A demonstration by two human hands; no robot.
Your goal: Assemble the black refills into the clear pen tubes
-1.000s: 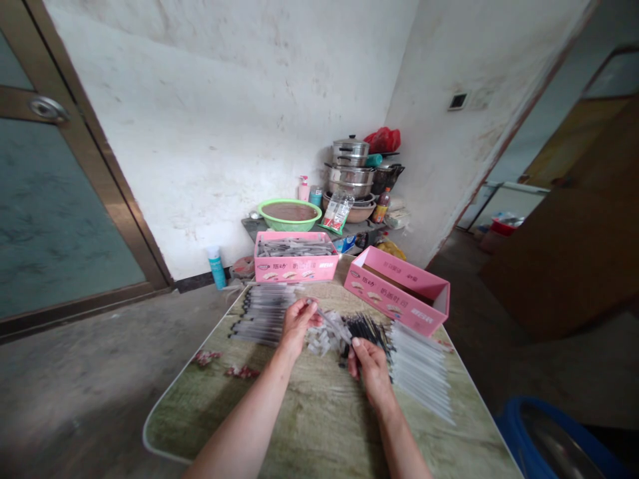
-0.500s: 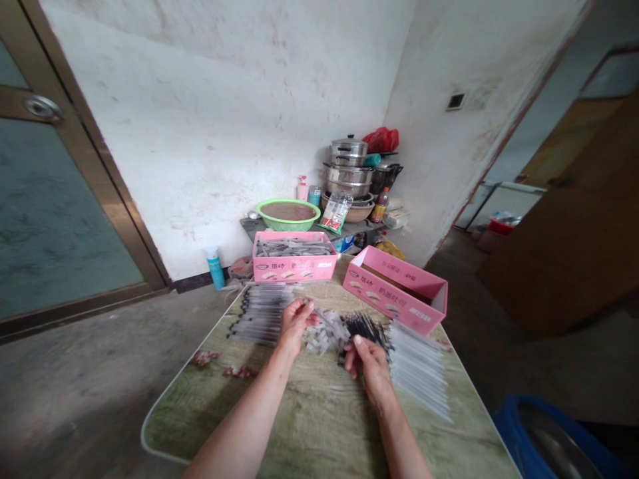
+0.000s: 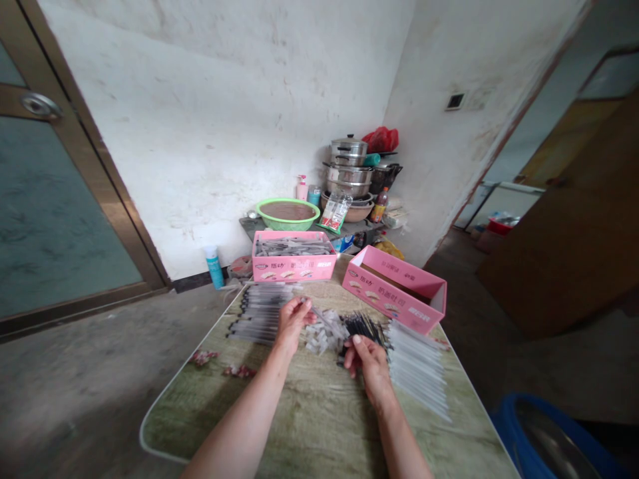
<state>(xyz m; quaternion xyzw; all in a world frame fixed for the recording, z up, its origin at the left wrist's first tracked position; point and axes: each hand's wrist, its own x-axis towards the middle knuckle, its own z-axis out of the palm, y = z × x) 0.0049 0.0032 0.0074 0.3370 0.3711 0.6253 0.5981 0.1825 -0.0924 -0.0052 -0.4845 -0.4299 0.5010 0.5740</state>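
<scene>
My left hand (image 3: 292, 320) pinches the upper end of a translucent pen barrel, which slants down to the right over the loose pieces. By its lower end, my right hand (image 3: 368, 362) is closed, thumb against fingers; what it grips is too small to make out. Beneath and between the hands is a heap of small whitish pen caps (image 3: 319, 339). A pile of thin black pen refills (image 3: 369, 329) touches the right hand's far side. Clear empty pen barrels (image 3: 419, 369) lie in a row on the right, and pens with dark tips (image 3: 259, 313) lie left of my left hand.
A pink box (image 3: 294, 267) full of pens stands at the table's far edge. Another pink box (image 3: 394, 296) sits tilted to its right. Behind are a green basin (image 3: 289, 225) of brownish liquid and stacked steel pots (image 3: 349, 176). A blue tub (image 3: 514, 426) stands at lower right.
Almost nothing differs. My left hand has shifted very slightly left, still holding the barrel; the right hand keeps its place.
</scene>
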